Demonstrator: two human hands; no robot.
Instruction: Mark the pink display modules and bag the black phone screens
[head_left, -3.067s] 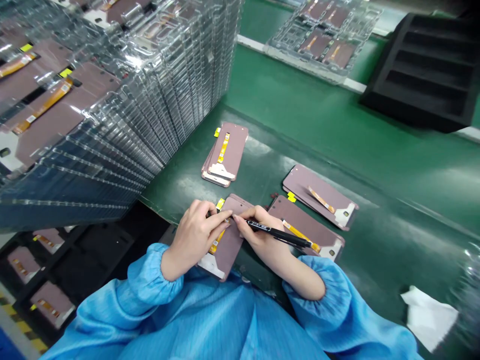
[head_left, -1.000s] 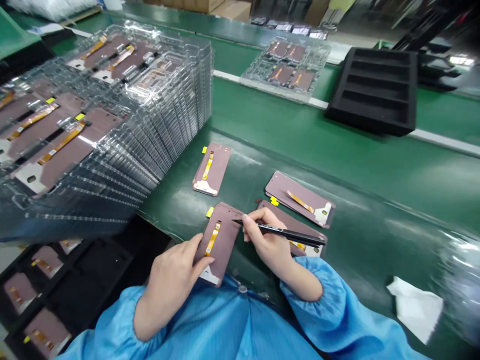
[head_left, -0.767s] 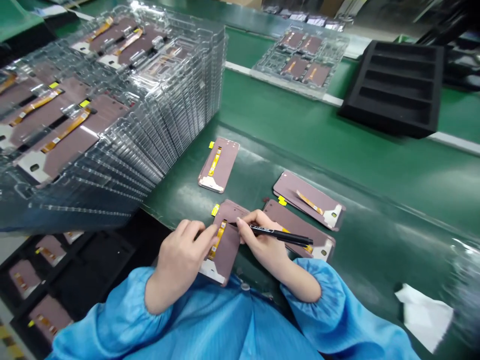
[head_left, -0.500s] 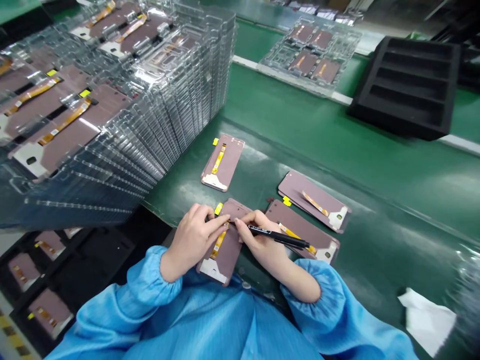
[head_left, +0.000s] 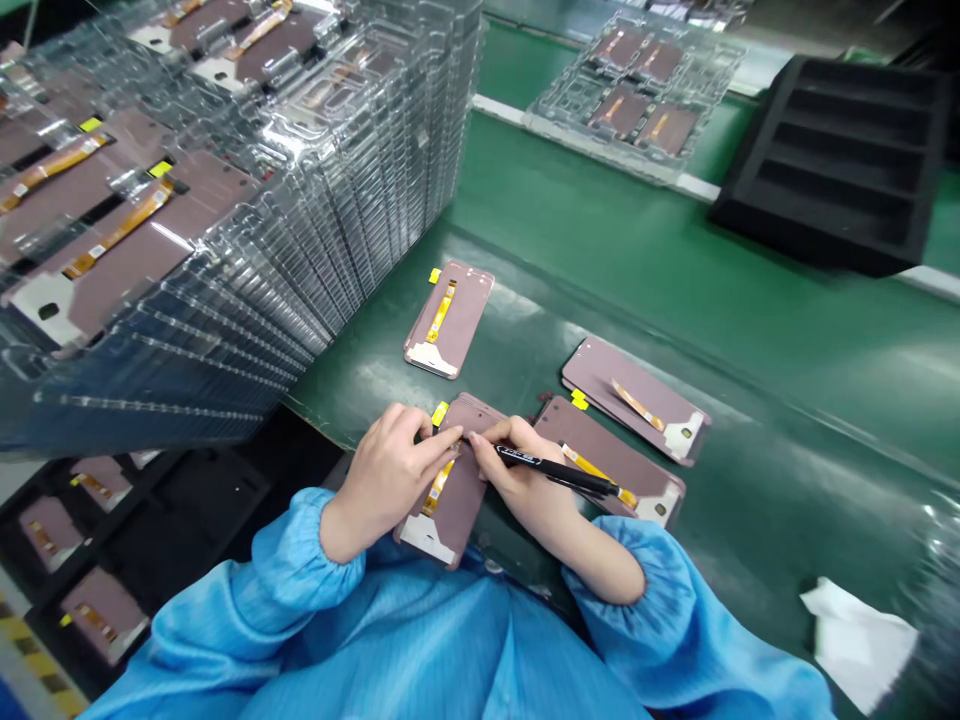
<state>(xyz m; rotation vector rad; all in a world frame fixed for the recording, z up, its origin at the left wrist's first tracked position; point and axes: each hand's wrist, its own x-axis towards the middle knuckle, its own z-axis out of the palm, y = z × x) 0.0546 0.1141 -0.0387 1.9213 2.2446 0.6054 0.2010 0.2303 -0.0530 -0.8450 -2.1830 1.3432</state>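
With the right hand (head_left: 529, 475), pinching a black pen (head_left: 555, 468) between the fingers, pointing it at a brown phone screen panel (head_left: 463, 498) on the green counter (head_left: 517, 340), near the blue smock (head_left: 480, 640). With the left hand (head_left: 386, 480), holding fingers close together over the panel's yellow ribbon (head_left: 437, 488); cannot tell if pinching it.

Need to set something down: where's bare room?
Bare green tabletop lies between the right display panels and white cloth; more between those panels and the black tray. Crowded around the left hand, right hand and marker pen.
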